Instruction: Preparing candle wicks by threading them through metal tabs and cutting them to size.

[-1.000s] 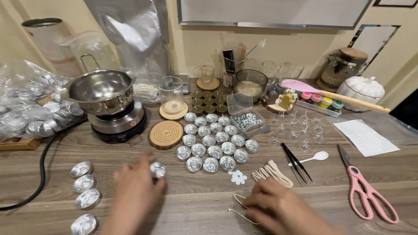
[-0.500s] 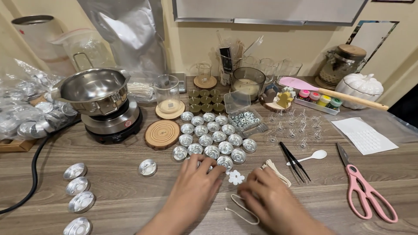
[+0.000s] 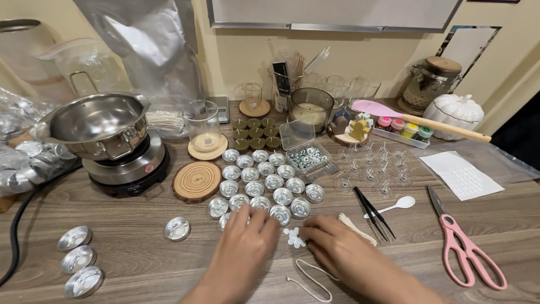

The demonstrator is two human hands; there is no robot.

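At lower centre, the left hand (image 3: 243,247) rests fingers spread over the front tealight cups (image 3: 264,194); the right hand (image 3: 337,250) pinches white sticker dots (image 3: 293,237) (beside coiled wick (image 3: 309,276)) on the bench (image 3: 140,253).

The scene was evenly and warmly lit from above, bright enough that nothing sat in deep shade. Shadows were soft and short, pooling just under the steel bowl (image 3: 93,121) at centre left and beneath the pink scissors (image 3: 464,242) at lower right. Glare flared on the silver foil bag (image 3: 149,45) at upper left and glinted off the metal cups (image 3: 264,180) mid-frame. Focus held across the table (image 3: 140,247). Both hands at the bottom edge were slightly motion-blurred. Wide-angle distortion bowed the table's lines and stretched objects toward the frame's corners.
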